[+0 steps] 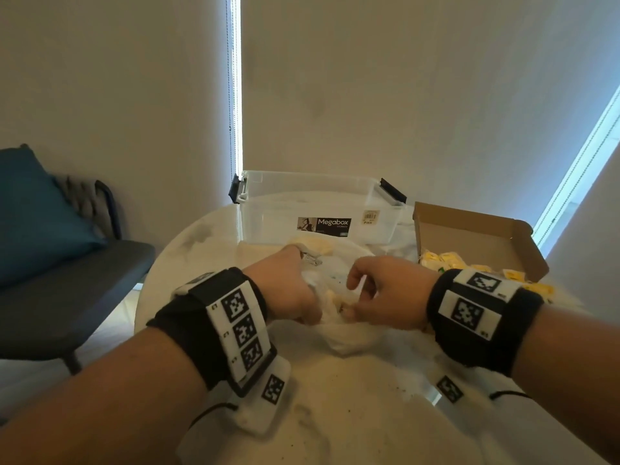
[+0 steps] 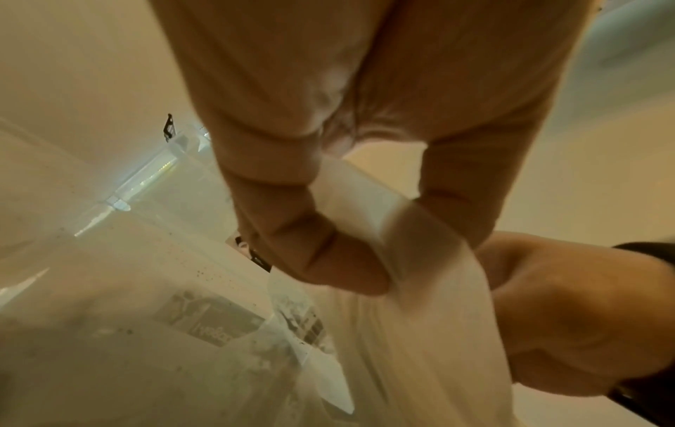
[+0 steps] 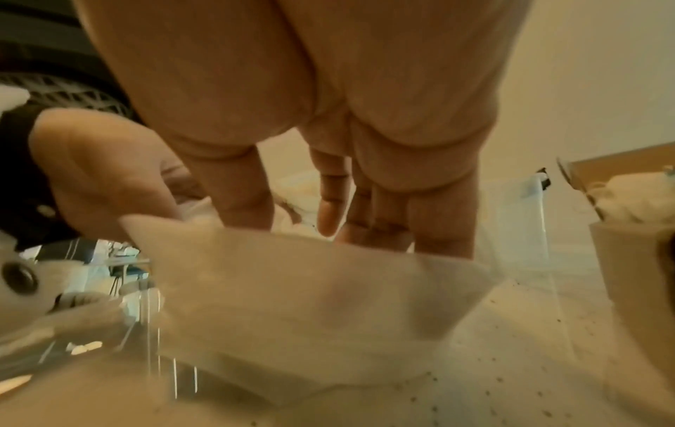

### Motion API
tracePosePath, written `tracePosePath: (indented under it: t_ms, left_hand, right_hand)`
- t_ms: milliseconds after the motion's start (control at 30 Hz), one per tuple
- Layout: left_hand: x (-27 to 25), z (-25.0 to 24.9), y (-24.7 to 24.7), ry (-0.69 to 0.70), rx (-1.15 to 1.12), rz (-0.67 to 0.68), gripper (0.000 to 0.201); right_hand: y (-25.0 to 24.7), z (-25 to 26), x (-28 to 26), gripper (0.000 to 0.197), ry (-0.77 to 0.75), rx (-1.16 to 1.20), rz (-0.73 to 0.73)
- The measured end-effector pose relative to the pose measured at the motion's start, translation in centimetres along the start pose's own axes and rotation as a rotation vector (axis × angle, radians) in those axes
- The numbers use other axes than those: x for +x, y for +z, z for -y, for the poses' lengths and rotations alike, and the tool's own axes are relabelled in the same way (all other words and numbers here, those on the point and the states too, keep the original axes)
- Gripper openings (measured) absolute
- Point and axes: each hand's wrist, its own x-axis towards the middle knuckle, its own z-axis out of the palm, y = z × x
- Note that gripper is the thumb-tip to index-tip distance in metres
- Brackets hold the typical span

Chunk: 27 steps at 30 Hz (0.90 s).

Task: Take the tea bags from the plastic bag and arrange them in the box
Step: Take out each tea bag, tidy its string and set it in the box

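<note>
A crumpled clear plastic bag (image 1: 349,333) lies on the round white table (image 1: 352,414). My left hand (image 1: 312,317) pinches its edge, and in the left wrist view the thumb and a finger of that left hand (image 2: 409,254) squeeze a strip of the plastic bag (image 2: 431,332). Opposite it, my right hand (image 1: 349,307) pinches the same edge. In the right wrist view the right hand (image 3: 310,219) curls over the rim of the plastic bag (image 3: 310,303). Yellow tea bags (image 1: 446,260) lie in an open cardboard box (image 1: 469,226) at the right. What the bag holds is mostly hidden.
A lidless clear plastic Megabox bin (image 1: 302,203) stands just behind the hands. Dark crumbs speckle the tabletop. A grey sofa (image 1: 67,280) with a blue cushion (image 1: 37,213) stands left of the table. A wall and window blinds are behind.
</note>
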Motion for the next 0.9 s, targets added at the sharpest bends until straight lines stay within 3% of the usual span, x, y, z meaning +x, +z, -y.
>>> tracePosePath:
  t_ms: [100, 267, 367, 467, 567, 633, 700, 800, 867, 900]
  left_hand:
    - [-0.3, -0.2, 0.3, 0.027, -0.079, 0.022, 0.081]
    - [-0.1, 0.2, 0.1, 0.068, -0.081, 0.037, 0.098]
    - [0.1, 0.6, -0.3, 0.041, -0.062, 0.055, 0.1]
    - [0.4, 0.8, -0.6, -0.018, -0.008, 0.084, 0.084]
    - [0.5, 0.5, -0.6, -0.063, 0.031, 0.076, 0.068]
    - [0.4, 0.3, -0.7, -0.036, 0.052, 0.038, 0.069]
    - [0.2, -0.2, -1.1, 0.056, 0.118, -0.142, 0.068]
    - [0.0, -2.0, -1.7, 0.226, 0.06, -0.482, 0.036]
    - [-0.3, -4.0, -1.3, 0.214, -0.21, -0.412, 0.017]
    - [-0.5, -5.2, -0.7, 0.132, -0.376, -0.279, 0.026]
  right_hand:
    - [0.8, 0.8, 0.6, 0.041, -0.046, -0.114, 0.028]
    - [1.5, 0.8, 1.0, 0.019, -0.075, -0.134, -0.008]
    - [0.6, -0.1, 0.8, 0.017, -0.02, 0.032, -0.055]
    - [-1.5, -1.1, 0.0, 0.018, 0.075, 0.385, -0.126]
    - [-3.1, -2.1, -0.7, 0.015, 0.119, 0.435, -0.188]
    - [-3.6, -2.7, -1.2, 0.014, 0.133, 0.458, -0.185]
    - [-3.8, -3.2, -1.8, 0.018, 0.129, 0.529, -0.196]
    - [-4.0, -3.9, -2.8, 0.017, 0.064, 0.616, -0.264]
    - [-4.3, -4.0, -3.3, 0.013, 0.003, 0.629, -0.325]
    - [-4.6, -4.2, -3.4, 0.011, -0.03, 0.615, -0.363]
